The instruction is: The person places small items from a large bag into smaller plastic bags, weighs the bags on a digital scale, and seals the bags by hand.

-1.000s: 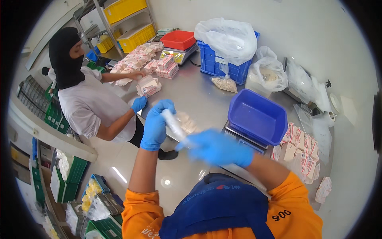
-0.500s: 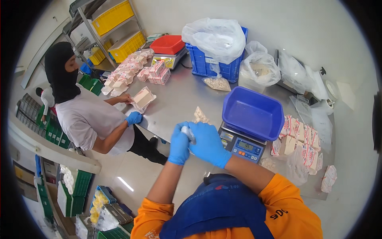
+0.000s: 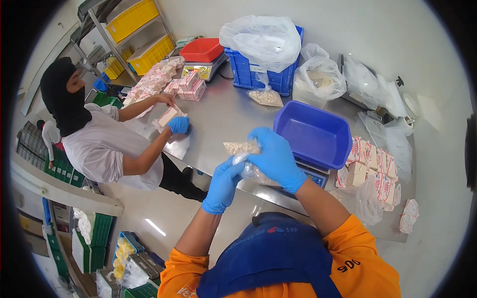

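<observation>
Both of my blue-gloved hands are closed on a clear plastic bag [image 3: 241, 148] of pale, chopped-looking bits, held up over the near table edge. My left hand [image 3: 223, 184] grips it from below left. My right hand [image 3: 276, 159] pinches its upper middle, with more of the bag showing beneath the palm. Just right of my right hand, a blue plastic tub [image 3: 310, 136] sits on a digital scale [image 3: 318, 178], which my forearm partly covers. Inside the tub I see only its bare floor. Another knotted bag of pale bits [image 3: 266, 97] lies farther back.
Wrapped pale blocks [image 3: 375, 169] are stacked at the right, beside a crumpled clear bag [image 3: 362, 201]. A blue crate [image 3: 285, 77] and a plastic-lined tub [image 3: 320, 82] stand behind. At left, a co-worker [image 3: 119, 134] handles a wrapped block [image 3: 166, 116] near a red tray [image 3: 201, 49].
My hands have come apart slightly, and the bag now shows between them, tilted with one end toward the left. The co-worker's hands have moved over the wrapped block.
</observation>
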### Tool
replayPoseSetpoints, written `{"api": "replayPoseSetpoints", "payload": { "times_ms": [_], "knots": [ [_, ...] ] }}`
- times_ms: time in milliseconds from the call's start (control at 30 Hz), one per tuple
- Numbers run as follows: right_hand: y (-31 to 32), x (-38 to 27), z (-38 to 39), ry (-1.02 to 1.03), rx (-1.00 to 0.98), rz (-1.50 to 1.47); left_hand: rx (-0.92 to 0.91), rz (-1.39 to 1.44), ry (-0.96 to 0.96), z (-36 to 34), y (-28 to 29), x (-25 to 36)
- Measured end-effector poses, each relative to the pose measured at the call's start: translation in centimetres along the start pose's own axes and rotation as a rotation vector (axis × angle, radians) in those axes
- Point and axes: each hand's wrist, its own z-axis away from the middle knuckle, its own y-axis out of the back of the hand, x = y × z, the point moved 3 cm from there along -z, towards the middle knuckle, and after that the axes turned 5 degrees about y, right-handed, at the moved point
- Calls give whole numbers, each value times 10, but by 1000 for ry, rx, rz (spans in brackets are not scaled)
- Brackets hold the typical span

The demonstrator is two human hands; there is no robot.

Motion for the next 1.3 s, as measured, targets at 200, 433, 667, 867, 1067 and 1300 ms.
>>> {"api": "replayPoseSetpoints", "payload": {
  "times_ms": [200,433,667,867,1067,1300],
  "knots": [
    [27,-42,6,207,-304,-38,-110,116,100,10,-17,21],
    [36,-46,-13,11,-136,-223,-363,-421,28,15,-18,-18],
    [43,-16,-18,-129,-258,-730,-507,589,19,-4,-8,16],
    [17,10,22,-519,-463,-1243,-263,783,261,-18,-8,19],
    [14,11,35,-600,-396,-1135,-167,770,273,-20,1,6],
    [5,36,51,-736,-323,-1102,-9,589,125,-25,12,3]
  ]
}}
